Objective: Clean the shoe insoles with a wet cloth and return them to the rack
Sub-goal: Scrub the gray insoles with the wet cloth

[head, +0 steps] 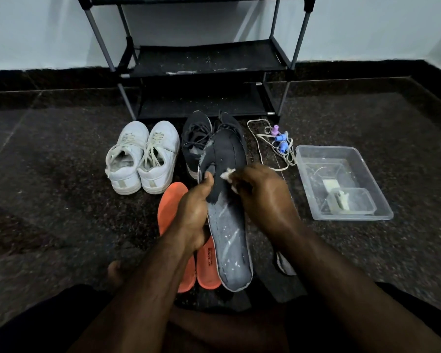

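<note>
The black shoe rack [201, 59] stands against the wall ahead of me, and on the dark floor before it sit a clear plastic tub [377, 200] to the right, a pair of white sneakers [143, 156], a black sneaker [196, 138] and two orange insoles [171, 207] lying side by side. My left hand [194, 212] grips the grey insole [229, 238] by its left edge, thumb on top, holding it above the orange ones, while my right hand [265, 197] pinches a small white cloth [227, 174] against the insole's upper surface

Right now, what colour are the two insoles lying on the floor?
Orange insoles, seen best in the head view.
</note>
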Motion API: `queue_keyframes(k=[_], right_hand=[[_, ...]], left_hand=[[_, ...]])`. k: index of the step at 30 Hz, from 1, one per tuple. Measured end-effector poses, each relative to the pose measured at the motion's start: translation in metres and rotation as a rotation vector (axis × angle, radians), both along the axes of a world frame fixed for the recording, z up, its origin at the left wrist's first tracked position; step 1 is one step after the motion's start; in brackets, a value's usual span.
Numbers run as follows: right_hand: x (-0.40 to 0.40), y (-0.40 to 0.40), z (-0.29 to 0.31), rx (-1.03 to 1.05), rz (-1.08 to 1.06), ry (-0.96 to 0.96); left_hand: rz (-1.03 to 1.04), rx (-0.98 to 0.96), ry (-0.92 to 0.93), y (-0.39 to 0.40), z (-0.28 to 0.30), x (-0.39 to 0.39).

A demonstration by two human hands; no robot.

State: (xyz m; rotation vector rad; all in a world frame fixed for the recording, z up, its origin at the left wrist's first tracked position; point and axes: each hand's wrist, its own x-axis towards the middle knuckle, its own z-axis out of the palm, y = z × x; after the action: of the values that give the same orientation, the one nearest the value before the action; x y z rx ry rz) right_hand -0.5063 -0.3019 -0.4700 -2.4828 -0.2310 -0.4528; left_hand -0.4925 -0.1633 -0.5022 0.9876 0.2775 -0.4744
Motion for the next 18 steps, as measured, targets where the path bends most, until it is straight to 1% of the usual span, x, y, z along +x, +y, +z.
queue_keyframes(k=[2,5,7,12,14,16,18], right_hand=[[0.001,0.002,0.003,0.033,-0.038,0.001],[-0.013,0.016,0.0,0.009,0.119,0.043],[-0.017,0.015,0.001,0.045,0.188,0.093],[-0.006,-0.009,0.019,0.289,0.052,0.086],[-0.006,-0.01,0.018,0.25,0.047,0.063],[-0.007,-0.008,0.011,0.119,0.062,0.027],[-0.008,-0.007,0.006,0.031,0.105,0.022]], left_hand=[[-0.012,0.001,-0.006,0.002,0.0,0.0],[-0.028,0.004,0.01,0.004,-0.003,0.003],[-0.018,0.016,0.013,0.003,-0.005,0.003],[-0.013,-0.025,-0.029,0.002,-0.009,0.003],[-0.022,-0.036,-0.026,0.002,-0.009,0.003],[-0.023,-0.049,-0.019,0.002,-0.008,0.003],[-0.027,-0.076,-0.014,0.002,-0.007,0.003]])
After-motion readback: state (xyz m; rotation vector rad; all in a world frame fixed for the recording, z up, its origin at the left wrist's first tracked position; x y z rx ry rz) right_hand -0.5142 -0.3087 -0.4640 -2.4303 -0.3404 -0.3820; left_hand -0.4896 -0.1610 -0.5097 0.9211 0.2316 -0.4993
